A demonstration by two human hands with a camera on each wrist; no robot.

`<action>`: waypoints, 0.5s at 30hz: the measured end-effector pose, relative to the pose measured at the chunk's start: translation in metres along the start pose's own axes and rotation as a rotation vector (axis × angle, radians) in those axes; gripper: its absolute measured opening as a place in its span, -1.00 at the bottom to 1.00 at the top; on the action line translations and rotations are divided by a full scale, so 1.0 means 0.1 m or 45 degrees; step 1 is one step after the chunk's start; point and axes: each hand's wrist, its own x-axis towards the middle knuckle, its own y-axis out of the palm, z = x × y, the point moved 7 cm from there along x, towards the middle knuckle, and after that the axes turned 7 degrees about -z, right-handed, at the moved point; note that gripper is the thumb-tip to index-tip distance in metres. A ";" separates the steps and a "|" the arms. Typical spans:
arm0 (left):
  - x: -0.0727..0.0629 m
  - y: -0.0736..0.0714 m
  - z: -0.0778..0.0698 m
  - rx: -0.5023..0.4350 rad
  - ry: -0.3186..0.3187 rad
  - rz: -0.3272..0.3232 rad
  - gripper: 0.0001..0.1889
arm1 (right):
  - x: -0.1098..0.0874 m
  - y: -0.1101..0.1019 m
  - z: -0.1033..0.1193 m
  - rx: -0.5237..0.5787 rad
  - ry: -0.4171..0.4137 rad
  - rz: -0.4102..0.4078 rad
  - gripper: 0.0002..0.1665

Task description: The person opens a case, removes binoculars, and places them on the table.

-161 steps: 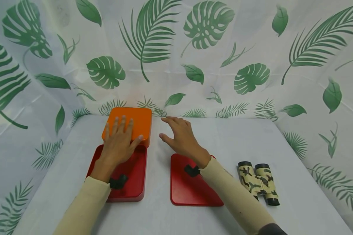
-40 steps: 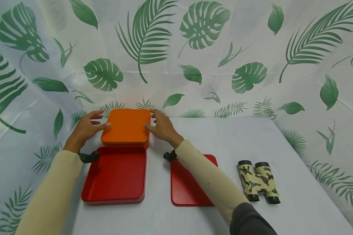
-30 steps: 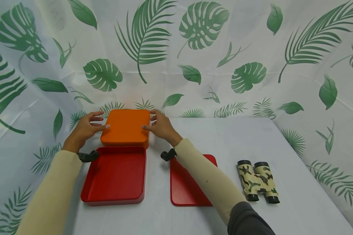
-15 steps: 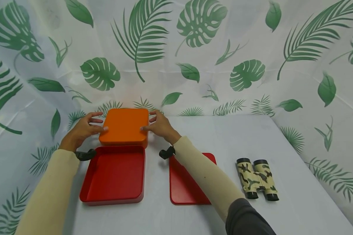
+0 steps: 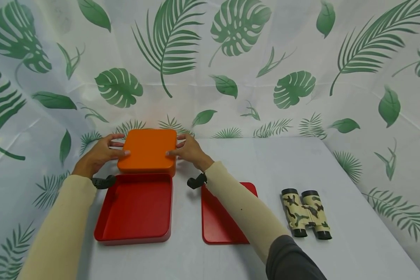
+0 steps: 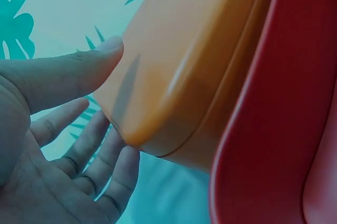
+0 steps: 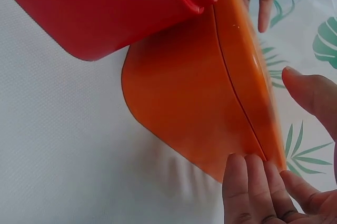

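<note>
A lidded orange box (image 5: 148,149) sits at the back left, a thin seam below its top. My left hand (image 5: 99,153) is at its left side. In the left wrist view, the fingertips (image 6: 129,163) touch the box's edge while the thumb is held over the top, casting a shadow. At the opposite side is my right hand (image 5: 190,151). Its fingertips (image 7: 255,169) touch the box's side near the seam in the right wrist view, and the thumb stands apart from it. An open red box (image 5: 140,212) lies directly in front, against the orange one.
A flat red lid (image 5: 220,221) lies right of the red box, partly under my right forearm. Camouflage-patterned binoculars (image 5: 306,214) rest farther right on the white table (image 5: 266,163). A leaf-print curtain (image 5: 252,105) hangs behind and at both sides.
My left hand was spread over the orange box and my right hovered above the red lid. Both then moved to the orange box's sides. Over the last second they have barely shifted.
</note>
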 end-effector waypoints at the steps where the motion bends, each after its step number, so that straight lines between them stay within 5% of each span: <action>1: 0.00 0.00 0.01 0.003 -0.001 0.004 0.03 | 0.00 0.01 -0.01 0.006 0.008 -0.002 0.01; 15: 0.00 0.04 0.06 -0.008 -0.033 0.007 -0.03 | 0.05 0.04 -0.05 0.038 0.049 0.024 0.01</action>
